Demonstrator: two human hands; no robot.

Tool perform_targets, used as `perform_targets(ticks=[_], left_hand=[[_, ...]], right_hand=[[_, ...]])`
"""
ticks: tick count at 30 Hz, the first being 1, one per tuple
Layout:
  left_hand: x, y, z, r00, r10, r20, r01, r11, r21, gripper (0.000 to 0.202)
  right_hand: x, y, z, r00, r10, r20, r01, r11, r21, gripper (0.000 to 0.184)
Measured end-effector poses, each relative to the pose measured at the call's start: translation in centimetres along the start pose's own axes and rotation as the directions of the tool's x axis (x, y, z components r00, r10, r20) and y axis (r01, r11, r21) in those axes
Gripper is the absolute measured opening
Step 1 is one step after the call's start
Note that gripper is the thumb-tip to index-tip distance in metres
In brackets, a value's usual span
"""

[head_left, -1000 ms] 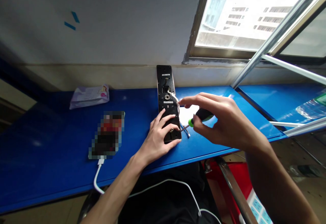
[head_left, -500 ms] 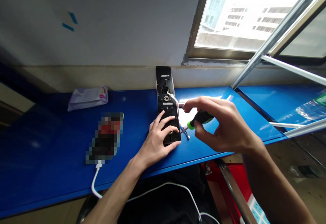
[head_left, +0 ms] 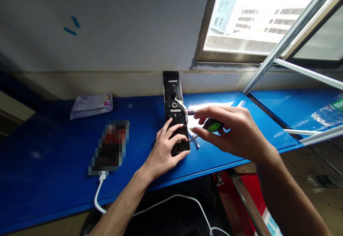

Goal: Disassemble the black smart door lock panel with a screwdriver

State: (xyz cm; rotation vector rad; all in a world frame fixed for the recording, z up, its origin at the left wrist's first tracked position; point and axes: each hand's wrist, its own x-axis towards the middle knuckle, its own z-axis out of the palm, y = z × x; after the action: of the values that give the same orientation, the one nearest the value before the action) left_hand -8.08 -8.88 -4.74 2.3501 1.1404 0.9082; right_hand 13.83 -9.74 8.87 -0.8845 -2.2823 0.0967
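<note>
A long black panel (head_left: 171,125), like the back half of a door lock, lies on the blue table with its far end near the wall. My left hand (head_left: 167,144) steadies its near end, fingers spread over the face and thumb along the near edge. My right hand (head_left: 227,130) grips a black and green screwdriver (head_left: 213,126) from the right. Its thin shaft slants down to the panel's right edge, by my left fingertips; the tip's exact contact is hard to see. A white-sleeved cable (head_left: 184,111) leaves the panel, and its connector ends (head_left: 197,143) rest on the table.
On the left of the blue table (head_left: 64,164) are a pixelated phone-like object (head_left: 111,146) with a white charging cable (head_left: 97,193) and a purple-white packet (head_left: 92,105). A metal frame (head_left: 270,64) crosses the right side near a plastic bottle (head_left: 328,114).
My right thumb and fingers have shifted on the screwdriver, and its handle has turned, showing a green patch. My left hand and the panel stay in place.
</note>
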Motion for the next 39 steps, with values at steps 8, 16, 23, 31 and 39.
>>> perform_targets(ticks=[8, 16, 23, 31, 39], left_hand=[[-0.1, 0.0, 0.0, 1.000, -0.006, 0.000, 0.006, 1.000, 0.025, 0.023], [0.1, 0.6, -0.2, 0.999, -0.029, -0.020, 0.030, 0.999, 0.017, 0.016], [1.7, 1.9, -0.4, 0.998, -0.012, -0.061, 0.020, 0.991, 0.134, 0.013], [3.2, 2.1, -0.7, 0.998, 0.062, -0.013, -0.059, 0.985, 0.159, 0.005], [3.0, 2.2, -1.0, 0.995, 0.102, 0.017, -0.103, 0.979, 0.173, 0.005]], right_hand=[[-0.4, 0.0, 0.0, 1.000, 0.017, -0.008, -0.016, 0.999, 0.045, 0.037], [-0.8, 0.2, -0.4, 0.999, 0.019, -0.045, -0.017, 0.999, 0.043, 0.046], [-1.3, 0.2, -1.2, 0.987, 0.059, -0.148, -0.056, 0.998, 0.026, 0.038], [-1.4, 0.5, -1.2, 0.977, 0.064, -0.202, -0.055, 0.997, 0.049, 0.038], [-2.0, 0.9, -1.3, 0.971, 0.081, -0.224, -0.070, 0.996, 0.053, 0.037]])
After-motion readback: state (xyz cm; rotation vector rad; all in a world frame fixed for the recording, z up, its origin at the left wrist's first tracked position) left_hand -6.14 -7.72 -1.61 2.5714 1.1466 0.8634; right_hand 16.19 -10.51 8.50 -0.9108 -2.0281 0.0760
